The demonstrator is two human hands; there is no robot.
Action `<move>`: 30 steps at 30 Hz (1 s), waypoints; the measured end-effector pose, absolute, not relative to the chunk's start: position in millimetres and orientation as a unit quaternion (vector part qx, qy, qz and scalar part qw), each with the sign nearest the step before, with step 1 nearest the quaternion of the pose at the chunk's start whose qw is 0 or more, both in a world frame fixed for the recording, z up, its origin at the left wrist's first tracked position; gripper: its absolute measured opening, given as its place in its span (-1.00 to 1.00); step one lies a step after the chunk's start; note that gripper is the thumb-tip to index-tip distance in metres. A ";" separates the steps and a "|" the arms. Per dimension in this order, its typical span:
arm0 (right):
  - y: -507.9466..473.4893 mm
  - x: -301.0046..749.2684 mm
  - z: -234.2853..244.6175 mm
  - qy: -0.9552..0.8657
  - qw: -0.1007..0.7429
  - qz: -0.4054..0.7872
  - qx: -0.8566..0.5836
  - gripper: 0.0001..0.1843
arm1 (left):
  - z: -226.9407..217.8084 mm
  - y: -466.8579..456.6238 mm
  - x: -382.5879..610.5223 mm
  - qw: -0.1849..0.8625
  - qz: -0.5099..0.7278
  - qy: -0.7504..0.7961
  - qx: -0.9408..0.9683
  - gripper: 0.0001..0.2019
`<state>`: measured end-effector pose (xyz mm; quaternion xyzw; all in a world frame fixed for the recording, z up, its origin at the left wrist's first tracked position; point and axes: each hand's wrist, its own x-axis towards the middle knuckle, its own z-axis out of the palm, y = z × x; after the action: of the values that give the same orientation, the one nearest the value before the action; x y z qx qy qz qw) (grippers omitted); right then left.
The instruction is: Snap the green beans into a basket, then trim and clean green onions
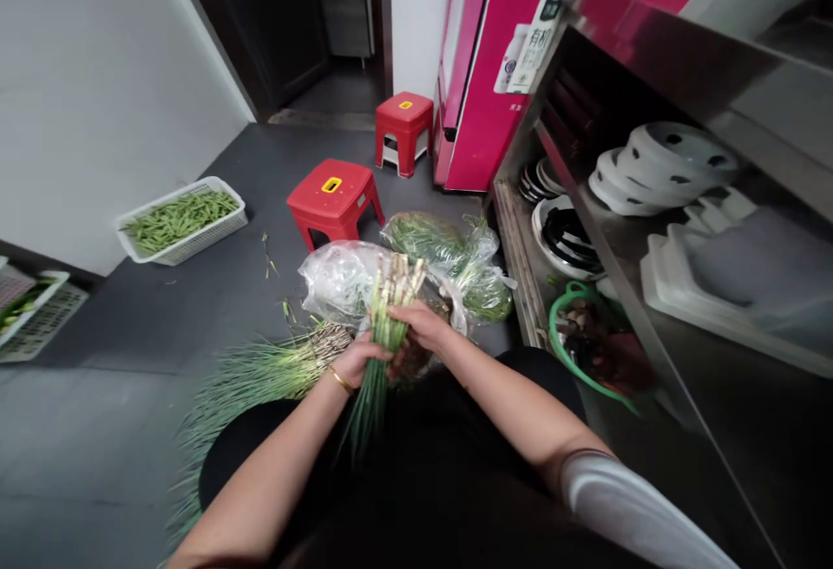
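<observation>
Both my hands grip one bunch of green chives, root ends pointing up and away, leaves hanging down over my lap. My left hand, with a gold bangle at the wrist, is closed round the stalks from the left. My right hand is wrapped round the bunch just below the pale root ends. A larger pile of chives lies on the dark floor to the left of my knees.
Clear plastic bags with more greens lie ahead. Two red stools stand beyond. A white basket of green beans sits by the left wall. A steel shelf unit with plates is on the right, a pink cabinet behind.
</observation>
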<state>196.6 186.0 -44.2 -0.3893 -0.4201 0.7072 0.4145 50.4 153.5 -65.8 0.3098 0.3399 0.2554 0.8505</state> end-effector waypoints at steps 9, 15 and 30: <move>207.7 211.2 -51.6 -0.243 0.491 0.669 -0.502 -0.61 | -69.3 195.1 75.8 0.618 0.356 0.520 0.471 -0.60; 200.9 214.8 -52.9 -0.307 0.530 0.597 -0.518 -0.63 | -60.6 192.6 78.7 0.541 0.392 0.526 0.526 -0.78; 198.7 237.8 -59.4 -0.438 0.389 0.572 -0.574 -0.65 | -55.0 204.7 88.9 0.652 0.482 0.514 0.279 -0.64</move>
<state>237.8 198.7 -59.4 -0.5739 -0.4382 0.5719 0.3892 88.9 204.7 -55.0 0.2790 0.5139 0.4820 0.6525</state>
